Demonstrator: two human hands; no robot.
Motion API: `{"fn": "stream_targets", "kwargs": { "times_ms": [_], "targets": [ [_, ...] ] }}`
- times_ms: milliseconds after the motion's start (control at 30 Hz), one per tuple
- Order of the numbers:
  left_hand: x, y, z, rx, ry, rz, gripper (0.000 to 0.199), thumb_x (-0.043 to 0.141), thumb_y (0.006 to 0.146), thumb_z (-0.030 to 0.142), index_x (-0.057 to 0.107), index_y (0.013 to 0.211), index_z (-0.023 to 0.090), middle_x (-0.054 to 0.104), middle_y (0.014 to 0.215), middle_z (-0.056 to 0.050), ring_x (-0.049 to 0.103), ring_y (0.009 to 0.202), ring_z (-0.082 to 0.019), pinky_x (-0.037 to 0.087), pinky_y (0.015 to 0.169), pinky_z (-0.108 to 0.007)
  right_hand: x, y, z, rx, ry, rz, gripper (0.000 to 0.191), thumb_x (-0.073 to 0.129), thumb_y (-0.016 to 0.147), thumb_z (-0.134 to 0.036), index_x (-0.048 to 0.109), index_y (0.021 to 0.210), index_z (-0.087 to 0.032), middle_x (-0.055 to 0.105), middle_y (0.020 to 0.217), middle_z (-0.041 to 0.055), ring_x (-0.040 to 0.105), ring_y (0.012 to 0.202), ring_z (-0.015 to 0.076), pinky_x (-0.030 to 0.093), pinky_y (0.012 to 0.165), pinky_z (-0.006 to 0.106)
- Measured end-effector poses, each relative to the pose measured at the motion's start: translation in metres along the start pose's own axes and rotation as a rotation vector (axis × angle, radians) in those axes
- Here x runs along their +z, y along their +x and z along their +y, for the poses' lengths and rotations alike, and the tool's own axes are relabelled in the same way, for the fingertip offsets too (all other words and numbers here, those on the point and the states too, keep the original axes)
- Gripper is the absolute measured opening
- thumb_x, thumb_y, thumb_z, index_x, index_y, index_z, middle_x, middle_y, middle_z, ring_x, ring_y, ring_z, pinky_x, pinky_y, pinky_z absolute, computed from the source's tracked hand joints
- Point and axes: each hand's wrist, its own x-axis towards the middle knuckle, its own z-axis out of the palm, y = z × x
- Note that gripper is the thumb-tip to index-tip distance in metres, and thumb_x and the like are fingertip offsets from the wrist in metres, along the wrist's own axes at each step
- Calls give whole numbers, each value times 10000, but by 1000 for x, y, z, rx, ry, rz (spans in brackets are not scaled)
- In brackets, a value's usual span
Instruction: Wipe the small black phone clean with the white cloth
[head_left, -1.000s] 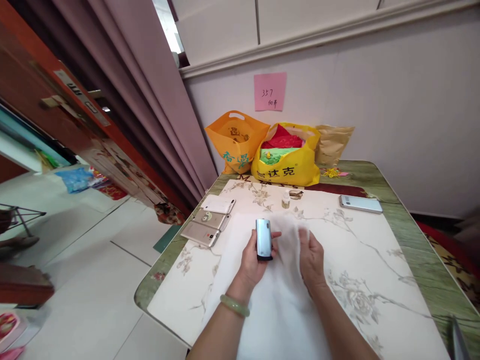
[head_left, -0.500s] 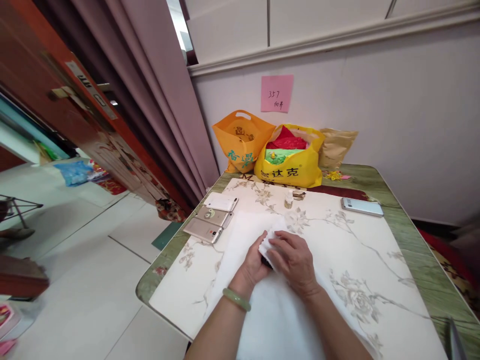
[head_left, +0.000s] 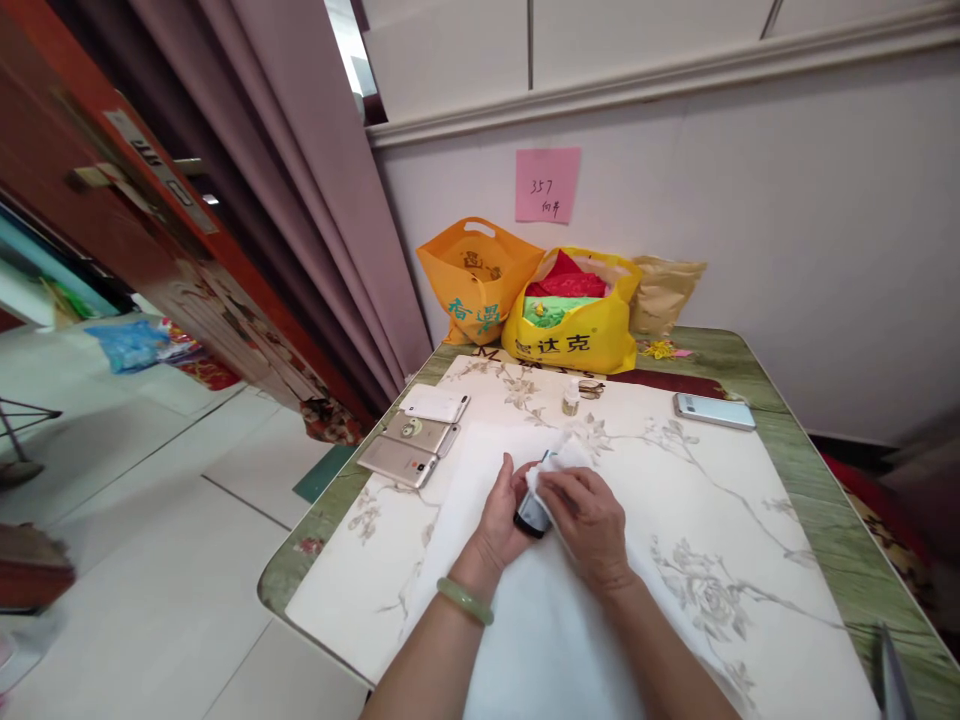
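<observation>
Your right hand (head_left: 598, 528), seemingly pinching the white cloth (head_left: 568, 458), has moved up the phone (head_left: 532, 516); hard rubbing could dislodge it from your cradling left hand (head_left: 498, 514).

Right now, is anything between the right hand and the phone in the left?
Yes: the cloth that the right hand grips lies over part of the phone. Nothing else visible is between them.

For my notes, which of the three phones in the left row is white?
The far phone, nearest the orange bag; the middle phone and near phone are gold.
</observation>
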Motion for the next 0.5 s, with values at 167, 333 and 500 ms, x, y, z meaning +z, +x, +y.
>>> {"fn": "stream_targets", "kwargs": {
  "times_ms": [167,333,500],
  "targets": [
    [6,-6,0,-45,82,-91,303,612,844,430,668,935,147,696,825,-65,647,710,-187,522,681,-329,-3,4,5,235,25,200,248,605,869,-412,679,1006,-220,651,924,48,611,786,171,499,720,296],
    [0,-5,-2,50,173,-100,238,661,749,164,701,982,137,712,940,-68,642,793,-168,513,742,-291,-2,3,6,168,25,172,189,575,899,-363,681,960,-218,663,904,46,619,777,162,496,732,284],
    [-2,-1,-2,154,184,-99,327,693,720,153,700,1047,154,709,913,-45,623,750,-111,473,719,-203,-2,-1,0,-5,70,-25,121,574,902,-295,679,923,-239,676,849,33,625,791,170,487,748,291]
  ]
}}
